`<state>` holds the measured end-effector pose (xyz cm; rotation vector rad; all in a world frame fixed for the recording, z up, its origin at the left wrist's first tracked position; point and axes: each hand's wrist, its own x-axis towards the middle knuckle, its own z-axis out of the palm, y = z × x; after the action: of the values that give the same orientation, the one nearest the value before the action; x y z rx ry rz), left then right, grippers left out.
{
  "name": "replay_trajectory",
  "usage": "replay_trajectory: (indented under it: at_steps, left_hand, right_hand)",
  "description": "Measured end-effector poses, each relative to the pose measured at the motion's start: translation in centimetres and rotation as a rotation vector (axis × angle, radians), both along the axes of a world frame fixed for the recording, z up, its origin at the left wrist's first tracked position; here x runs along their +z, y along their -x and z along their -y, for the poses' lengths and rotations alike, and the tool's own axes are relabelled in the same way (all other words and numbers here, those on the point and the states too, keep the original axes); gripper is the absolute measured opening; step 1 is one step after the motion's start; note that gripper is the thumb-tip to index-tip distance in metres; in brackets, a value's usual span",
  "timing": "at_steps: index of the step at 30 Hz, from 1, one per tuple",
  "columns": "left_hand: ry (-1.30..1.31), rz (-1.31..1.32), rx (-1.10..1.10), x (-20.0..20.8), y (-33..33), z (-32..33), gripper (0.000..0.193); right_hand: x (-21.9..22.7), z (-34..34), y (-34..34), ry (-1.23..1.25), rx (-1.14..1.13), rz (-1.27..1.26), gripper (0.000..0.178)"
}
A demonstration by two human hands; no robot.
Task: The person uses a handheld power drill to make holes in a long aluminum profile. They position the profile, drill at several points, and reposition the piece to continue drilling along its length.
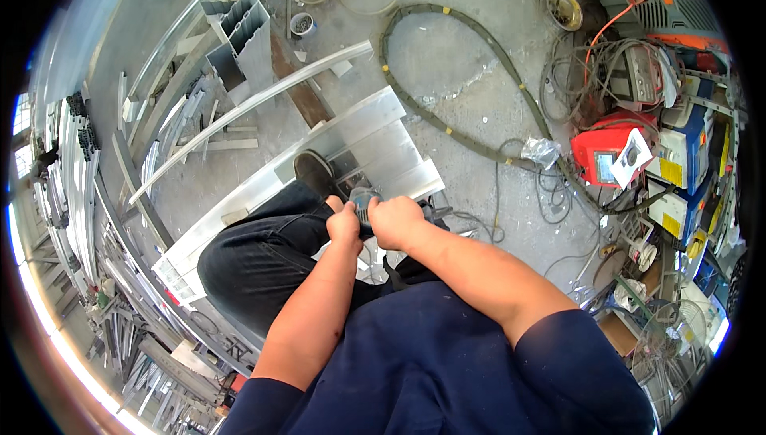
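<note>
Both fists are closed around a grey-green power tool [364, 198], which looks like an angle grinder; its working end is hard to make out. My left hand [345, 224] grips it on the left side, and my right hand [396, 221] wraps round its body. Below the tool lies a wide, pale metal profile [375, 116] with a ribbed channel. My shoe [313, 170] rests on it just ahead of the hands.
A long pale bar [263, 98] crosses beyond the profile. Upright hollow sections [247, 28] stand farther left. A thick dark hose [479, 32] loops across the floor. On the right are a red machine [594, 156] and tangled cables [574, 76]. Metal lengths [72, 196] crowd the left.
</note>
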<state>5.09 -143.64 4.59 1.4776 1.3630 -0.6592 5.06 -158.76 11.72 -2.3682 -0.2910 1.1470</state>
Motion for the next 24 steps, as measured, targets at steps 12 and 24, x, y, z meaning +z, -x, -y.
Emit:
replay_trajectory:
  at_steps: [12,24]
  left_hand:
    - [-0.162,-0.063,-0.570,5.7,0.9,-0.5,0.039]
    - [-0.161,-0.094,-0.586,4.7,3.1,0.5,0.041]
  right_hand:
    - [3.5,-0.4,3.6,-0.123,-0.166,-0.108,0.073]
    - [2.1,0.1,6.3,-0.105,-0.178,-0.096,0.071]
